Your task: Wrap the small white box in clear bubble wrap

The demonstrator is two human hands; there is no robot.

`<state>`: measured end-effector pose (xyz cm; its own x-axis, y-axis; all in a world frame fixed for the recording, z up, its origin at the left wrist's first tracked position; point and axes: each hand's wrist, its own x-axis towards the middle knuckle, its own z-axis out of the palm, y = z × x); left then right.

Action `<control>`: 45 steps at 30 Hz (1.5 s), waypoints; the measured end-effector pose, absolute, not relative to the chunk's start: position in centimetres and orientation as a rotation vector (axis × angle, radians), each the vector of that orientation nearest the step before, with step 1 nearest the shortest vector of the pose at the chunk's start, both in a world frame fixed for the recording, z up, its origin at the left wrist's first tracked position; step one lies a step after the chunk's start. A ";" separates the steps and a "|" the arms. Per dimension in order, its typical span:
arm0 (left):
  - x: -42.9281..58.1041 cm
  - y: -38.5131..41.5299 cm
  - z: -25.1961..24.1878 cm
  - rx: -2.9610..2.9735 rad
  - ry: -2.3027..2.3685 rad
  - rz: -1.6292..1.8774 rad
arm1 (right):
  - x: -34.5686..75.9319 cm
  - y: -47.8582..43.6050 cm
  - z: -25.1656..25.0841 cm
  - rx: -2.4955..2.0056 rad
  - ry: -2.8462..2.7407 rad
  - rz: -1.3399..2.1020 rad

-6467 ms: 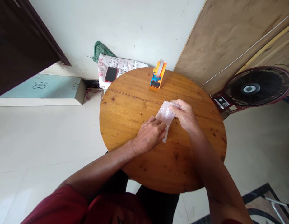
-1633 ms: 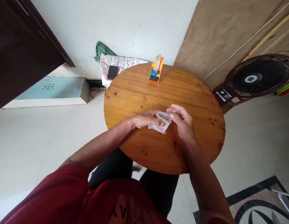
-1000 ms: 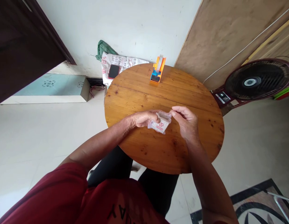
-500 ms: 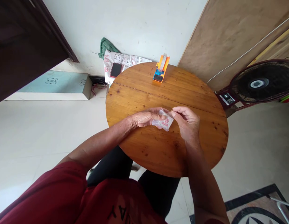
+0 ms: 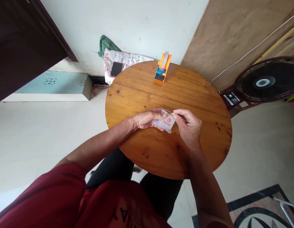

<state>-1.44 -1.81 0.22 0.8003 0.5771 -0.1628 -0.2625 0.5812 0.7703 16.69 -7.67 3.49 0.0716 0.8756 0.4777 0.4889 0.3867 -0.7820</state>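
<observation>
Over the middle of the round wooden table (image 5: pixel 147 91), both my hands hold a small clear plastic packet (image 5: pixel 166 123) with a red mark on it. My left hand (image 5: pixel 146 118) grips the packet's left side with curled fingers. My right hand (image 5: pixel 190 124) pinches its upper right corner between thumb and forefinger. The packet is lifted slightly off the tabletop. An orange and blue tape dispenser (image 5: pixel 163 67) stands at the table's far edge, well away from both hands.
A black phone (image 5: pixel 116 68) lies on a printed white sack (image 5: pixel 128 59) on the floor behind the table, beside a green bag (image 5: pixel 105 49). An electric fan (image 5: pixel 265 84) stands at the right. A wooden board (image 5: pixel 232 34) leans against the wall. A rug corner (image 5: pixel 256 205) shows at bottom right.
Earlier both hands pressed a sheet of bubble wrap flat on the table. Now they hold a small folded packet lifted off the table; in the last second the hands barely moved.
</observation>
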 end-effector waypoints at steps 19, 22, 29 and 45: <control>-1.5 -1.7 0.2 0.702 0.382 0.440 | 17.3 -8.0 3.8 -1.134 -1.869 0.149; -1.5 -1.7 0.3 0.695 0.382 0.433 | 17.3 -8.0 3.8 -1.148 -1.906 0.094; -1.5 -1.5 0.1 0.667 0.417 0.421 | 18.0 -7.9 3.7 -1.113 -2.080 -0.027; -1.9 -1.7 0.8 0.793 0.326 0.524 | 17.0 -9.2 4.9 -1.132 -1.744 0.233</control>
